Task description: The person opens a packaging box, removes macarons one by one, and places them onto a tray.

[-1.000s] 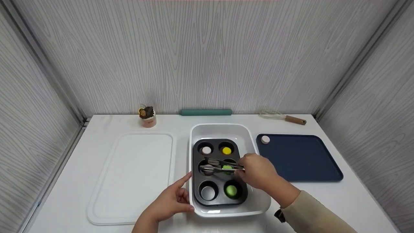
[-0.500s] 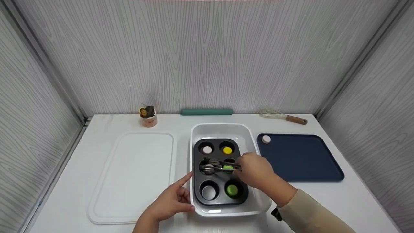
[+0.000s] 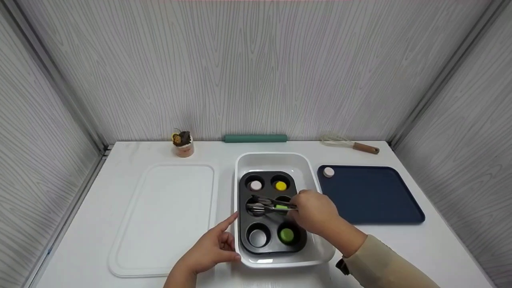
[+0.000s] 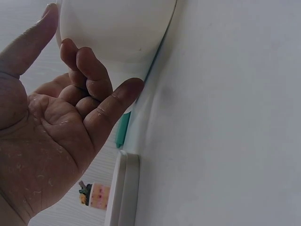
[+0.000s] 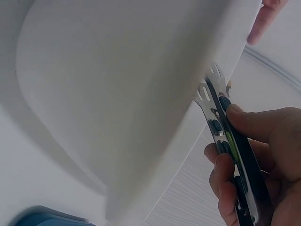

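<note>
In the head view my right hand (image 3: 314,210) grips metal tongs (image 3: 272,208), whose slotted tips hang over the middle-left cup of a dark muffin tin (image 3: 271,218). What lies in that cup is largely hidden behind the tips. The right wrist view shows thumb and fingers wrapped round the tongs' handles (image 5: 244,165). The tin sits in a white rectangular bin (image 3: 276,160). Outside the bin, my left hand (image 3: 208,248) touches its left wall with the thumb and an extended finger, the other fingers loosely bent. Macaron-like pieces fill other cups: a pale one (image 3: 256,185), a yellow one (image 3: 281,185), a green one (image 3: 287,235).
A pale macaron-like piece (image 3: 329,172) lies on a navy tray (image 3: 372,196) at the right. A white board (image 3: 168,216) lies to the left. Along the back stand a decorated dessert cup (image 3: 183,144), a green rolling pin (image 3: 256,138) and a whisk (image 3: 350,145).
The right hand with the tongs has shifted very slightly left over the same cup. The left hand and the bin stay in place.
</note>
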The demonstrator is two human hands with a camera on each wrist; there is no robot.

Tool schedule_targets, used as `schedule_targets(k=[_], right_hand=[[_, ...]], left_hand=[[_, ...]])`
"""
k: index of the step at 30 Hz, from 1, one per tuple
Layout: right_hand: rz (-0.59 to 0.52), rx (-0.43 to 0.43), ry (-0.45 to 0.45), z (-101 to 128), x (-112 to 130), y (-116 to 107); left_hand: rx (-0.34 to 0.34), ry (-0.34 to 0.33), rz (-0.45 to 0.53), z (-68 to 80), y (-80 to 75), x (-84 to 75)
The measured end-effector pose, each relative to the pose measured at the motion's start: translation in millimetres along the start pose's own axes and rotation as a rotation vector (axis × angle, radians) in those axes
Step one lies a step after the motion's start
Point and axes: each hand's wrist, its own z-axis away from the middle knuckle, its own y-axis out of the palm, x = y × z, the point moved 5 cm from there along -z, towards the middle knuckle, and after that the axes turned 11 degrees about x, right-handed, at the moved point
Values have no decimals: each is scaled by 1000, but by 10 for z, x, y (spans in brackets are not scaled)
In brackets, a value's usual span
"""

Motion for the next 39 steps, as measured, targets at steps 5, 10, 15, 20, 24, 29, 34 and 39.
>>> schedule_targets(k=[5,10,15,20,24,29,34,39], right_hand=[[-11,-11,-1,19,-19,-12],[-41,-18,-1,44,-26,-68],[-61,-33,-4,70,-49,-135],[-84,-54,-15,106,-100,-234],[-77,-81,-20,134,-175,-318],[-78,-103,-8,170,-302,-415],[-81,-111,36,236,-471,-540],[-81,-138,56,317,-656,-707]], left_hand=[[0,8,-17,-4,-3,-6],[4,11,-24,4,-3,-15],[7,16,-16,5,-5,-11],[2,5,-7,7,-13,8],[-3,-5,-5,4,-18,18],[-8,-12,-13,6,-13,17],[5,-1,-12,1,-5,13],[12,6,-2,-8,-9,24]])
